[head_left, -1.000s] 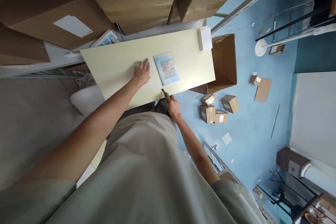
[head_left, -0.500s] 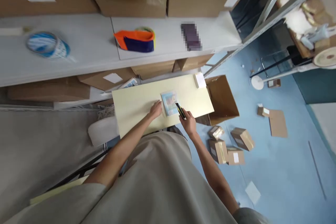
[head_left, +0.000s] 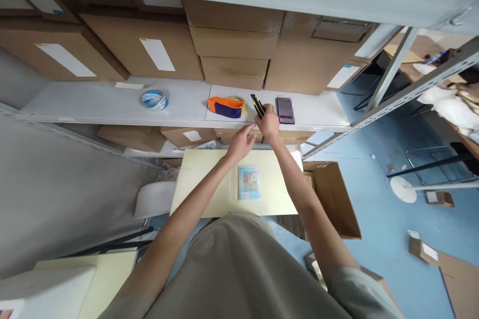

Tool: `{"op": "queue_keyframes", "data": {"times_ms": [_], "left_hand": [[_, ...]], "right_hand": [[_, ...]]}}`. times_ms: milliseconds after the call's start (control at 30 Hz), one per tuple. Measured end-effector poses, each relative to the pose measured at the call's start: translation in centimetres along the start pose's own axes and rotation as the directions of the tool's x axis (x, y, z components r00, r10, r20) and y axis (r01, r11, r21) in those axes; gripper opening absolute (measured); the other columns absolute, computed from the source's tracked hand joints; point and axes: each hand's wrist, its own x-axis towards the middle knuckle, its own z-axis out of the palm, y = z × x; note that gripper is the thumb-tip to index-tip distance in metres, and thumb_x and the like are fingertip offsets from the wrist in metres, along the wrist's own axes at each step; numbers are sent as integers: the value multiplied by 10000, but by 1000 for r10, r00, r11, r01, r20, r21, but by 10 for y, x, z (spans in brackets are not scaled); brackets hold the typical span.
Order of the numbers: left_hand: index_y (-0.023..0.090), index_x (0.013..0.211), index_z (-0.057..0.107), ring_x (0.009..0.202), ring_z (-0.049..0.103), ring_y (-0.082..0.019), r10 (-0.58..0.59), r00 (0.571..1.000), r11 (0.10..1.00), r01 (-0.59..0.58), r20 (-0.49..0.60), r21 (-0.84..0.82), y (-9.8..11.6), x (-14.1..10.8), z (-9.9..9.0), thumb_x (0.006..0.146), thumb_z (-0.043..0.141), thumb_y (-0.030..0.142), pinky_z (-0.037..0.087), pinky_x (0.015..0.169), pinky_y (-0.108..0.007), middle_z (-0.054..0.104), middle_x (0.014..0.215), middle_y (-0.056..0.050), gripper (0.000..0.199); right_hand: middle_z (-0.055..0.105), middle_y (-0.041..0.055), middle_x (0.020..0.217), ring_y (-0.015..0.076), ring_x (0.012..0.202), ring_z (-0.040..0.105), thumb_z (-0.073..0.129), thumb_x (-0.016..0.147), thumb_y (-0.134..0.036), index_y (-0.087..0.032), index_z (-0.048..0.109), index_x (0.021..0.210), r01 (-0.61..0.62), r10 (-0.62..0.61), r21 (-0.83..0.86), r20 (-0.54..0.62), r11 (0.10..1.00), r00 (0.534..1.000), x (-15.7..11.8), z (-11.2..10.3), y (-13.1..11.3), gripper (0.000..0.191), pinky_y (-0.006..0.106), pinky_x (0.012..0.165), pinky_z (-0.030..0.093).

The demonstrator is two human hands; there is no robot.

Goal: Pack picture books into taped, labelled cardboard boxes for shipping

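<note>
My right hand (head_left: 268,123) is closed around a black and yellow box cutter (head_left: 257,105), held over the front of the white shelf between the orange and purple strap roll and the phone. Just left of it and a little lower, my left hand (head_left: 241,144) has its fingers apart and nothing in it. Below both hands, a flat blue packet with a picture (head_left: 249,183) lies on the pale yellow tabletop (head_left: 209,179). The orange and purple strap roll (head_left: 226,107) rests on the shelf, with a dark phone (head_left: 286,110) to the right.
A blue and white tape roll (head_left: 153,100) sits farther left on the shelf (head_left: 179,104). Brown cartons (head_left: 232,40) line its back. An open carton (head_left: 335,199) stands right of the table, and a white stool (head_left: 155,199) is on the left. A metal upright (head_left: 389,75) rises at right.
Both hands have moved from the packet up and forward to the shelf edge, the box cutter going along in the right. The packet stays on the table. My view has tilted up.
</note>
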Motion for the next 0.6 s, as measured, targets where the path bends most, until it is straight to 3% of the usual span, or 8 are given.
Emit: {"op": "queue_keyframes", "data": {"times_ms": [67,167,267,333,400,467,533,600], "left_hand": [[183,1465,625,1241,732,-246,-12,1000,1000,13,-18,20,5,-2,-7,1022,587,212,597,1092,-403,713,1445,-127,446],[210,1450,636,1228,740,-245,-83,996,995,84,-17,62,-3,-20,-8,1019,595,215,606,1081,-407,726,1427,-112,433],[210,1435,646,1205,751,-251,-220,975,970,218,14,105,-29,-48,0,1011,592,207,628,1036,-400,728,1422,-116,427],[198,1435,648,1184,762,-258,-346,937,929,334,53,157,-53,-72,8,1003,594,200,626,1033,-399,723,1430,-128,435],[191,1433,654,1188,764,-264,-491,865,858,461,102,225,-78,-101,19,998,594,195,614,1046,-393,719,1439,-132,440],[186,1405,677,1202,761,-274,-617,771,776,565,155,280,-100,-133,31,985,605,189,603,1050,-384,722,1435,-135,427],[185,1353,712,1192,766,-280,-701,684,709,636,205,304,-118,-166,46,957,641,188,595,1050,-373,741,1400,-134,402],[185,1317,733,1156,777,-279,-744,620,668,682,250,298,-131,-194,62,918,691,191,593,1040,-362,756,1366,-134,402]], "right_hand": [[654,212,1317,344,1063,696,564,946,-170,-123,600,1333,-8,11,-59,59,998,998,21,9,-3,391,463,947,562],[685,230,1250,367,1170,644,555,952,-144,-116,652,1250,31,-22,-115,82,993,996,40,22,2,314,483,1005,534],[691,232,1251,372,1253,579,527,980,-149,-121,675,1228,86,-84,-114,15,990,996,46,28,8,290,536,1092,478],[665,216,1319,366,1281,557,496,1022,-191,-142,664,1287,132,-137,-75,-70,988,988,35,30,13,317,558,1114,456],[634,198,1364,357,1299,552,454,1073,-264,-172,646,1337,190,-189,-5,-135,982,973,7,35,23,339,557,1116,453],[641,182,1318,343,1273,574,421,1104,-336,-195,652,1311,224,-212,88,-129,971,969,-36,46,41,340,541,1107,465],[669,165,1228,321,1196,613,420,1105,-370,-204,662,1246,182,-177,182,-42,966,983,-92,62,66,325,515,1087,487],[691,160,1180,297,1111,645,446,1083,-361,-187,655,1228,22,-48,226,114,974,992,-150,81,95,308,478,1053,516]]}}
